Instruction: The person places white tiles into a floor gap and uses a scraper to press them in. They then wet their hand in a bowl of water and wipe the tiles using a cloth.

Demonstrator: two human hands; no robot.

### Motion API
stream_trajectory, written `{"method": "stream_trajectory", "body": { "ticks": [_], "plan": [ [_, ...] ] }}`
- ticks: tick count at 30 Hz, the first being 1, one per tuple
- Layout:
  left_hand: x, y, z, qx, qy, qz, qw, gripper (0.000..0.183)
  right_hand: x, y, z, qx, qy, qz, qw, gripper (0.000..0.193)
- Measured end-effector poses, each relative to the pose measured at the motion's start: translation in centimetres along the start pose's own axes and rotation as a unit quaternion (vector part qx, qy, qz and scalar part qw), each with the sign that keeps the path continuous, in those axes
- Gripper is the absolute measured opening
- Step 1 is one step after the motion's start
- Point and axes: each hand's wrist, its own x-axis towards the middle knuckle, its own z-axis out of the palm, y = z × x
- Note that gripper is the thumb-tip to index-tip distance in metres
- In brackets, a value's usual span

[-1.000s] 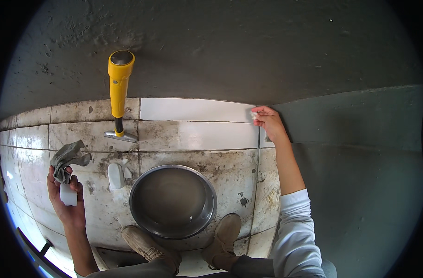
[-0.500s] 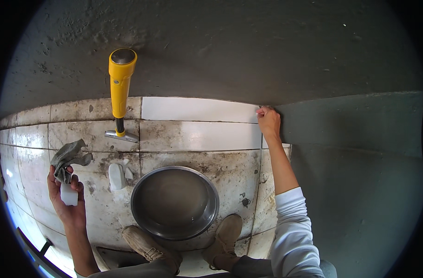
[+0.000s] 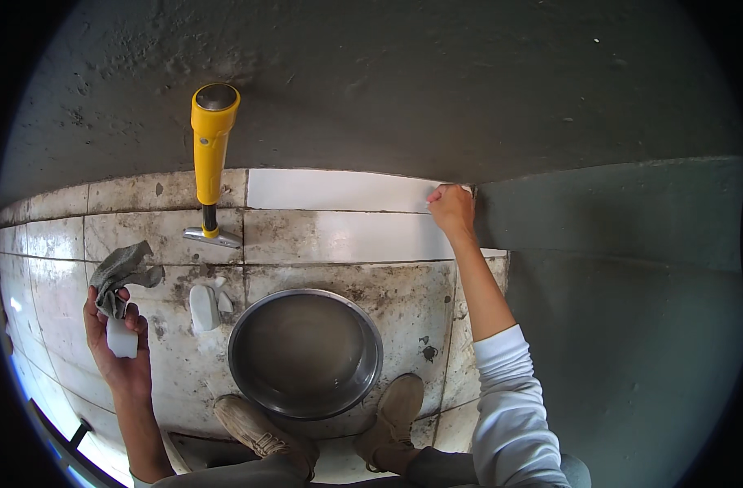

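My left hand (image 3: 127, 359) is closed around a small white block (image 3: 122, 337) and a crumpled grey cloth (image 3: 121, 276), above the floor at the left. Farther off to the right, my right hand (image 3: 453, 208) rests in a closed grip on the right end of a clean white tile strip (image 3: 331, 190), by the wall corner. Whatever lies within its fingers is hidden. Between my arms, a round metal basin (image 3: 306, 355) holds cloudy water. A white rounded block (image 3: 203, 308) lies left of the basin, with small broken white pieces (image 3: 224, 302) beside it.
A hammer (image 3: 212, 154) with a yellow handle stands head-down on the dirty tiles (image 3: 152, 236). Dark grey walls (image 3: 599, 325) rise at the far side and right. My shoes (image 3: 400, 407) flank the basin's near side.
My right hand has slid slightly left along the white strip, away from the corner. My left hand keeps its hold on the block and cloth, almost still.
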Motion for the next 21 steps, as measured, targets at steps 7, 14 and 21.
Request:
{"method": "stream_trajectory", "body": {
  "ticks": [7, 14, 21],
  "plan": [
    [-0.5, 0.1, 1.0, -0.007, -0.012, -0.004, 1.0, 0.026, -1.2, -4.3, 1.0, 0.014, -0.011, -0.006, 1.0, 0.01],
    [-1.3, 0.8, 1.0, -0.017, -0.013, -0.006, 1.0, 0.025, -2.5, -9.0, 2.5, 0.043, -0.014, -0.036, 0.998, 0.009],
    [-2.5, 1.2, 3.3, -0.014, 0.025, -0.001, 1.0, 0.024, -4.5, -14.6, 5.0, 0.09, -0.01, -0.102, 0.991, 0.009]
  ]
}}
